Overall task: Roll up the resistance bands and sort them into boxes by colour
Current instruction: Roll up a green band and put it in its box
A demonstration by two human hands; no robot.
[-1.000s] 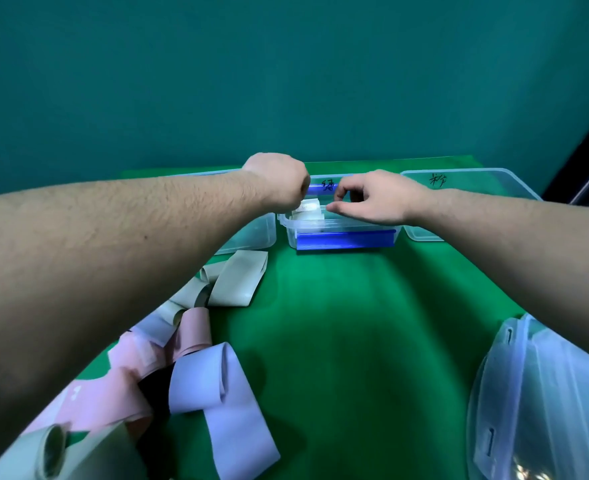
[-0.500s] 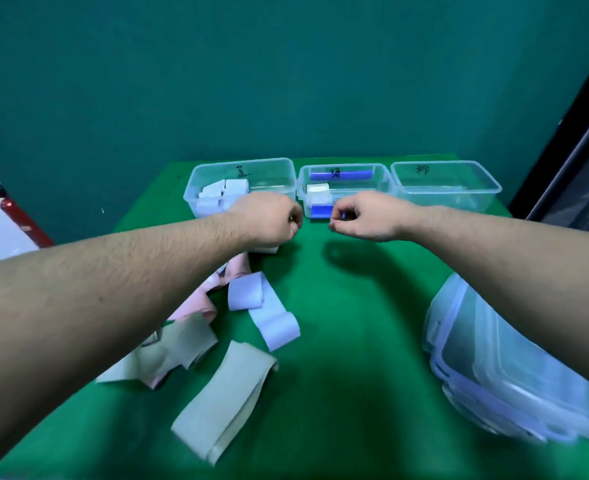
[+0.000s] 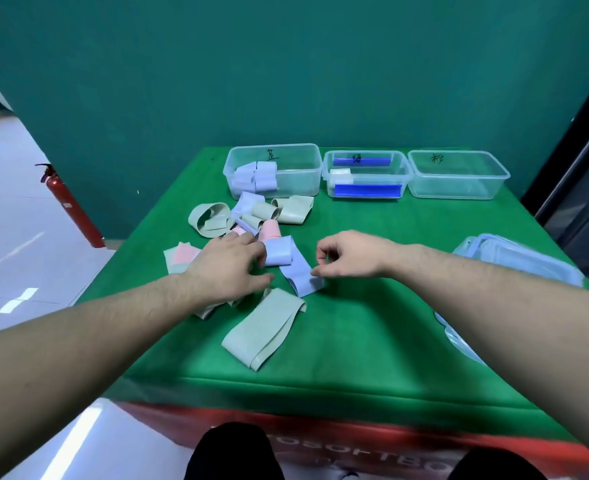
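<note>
Handwritten black characters mark the far wall of each clear box. Left box (image 3: 273, 168): 蓝. Middle box (image 3: 367, 174): a character over its blue strip, blurred, not legible. Right box (image 3: 457, 174): reads as 粉. Red front panel (image 3: 355, 441) below the green tabletop: pale capitals, partly hidden, roughly "OSOFTBO".

One head-worn wide-angle view looks forward and down over the green table (image 3: 372, 323), close above it.

Three boxes (image 3: 365, 178) stand in a row beyond both hands — loose bands (image 3: 251, 216) lie between, nearer the left hand (image 3: 229, 268); lids (image 3: 514, 268) right of the right hand (image 3: 350, 254).
</note>
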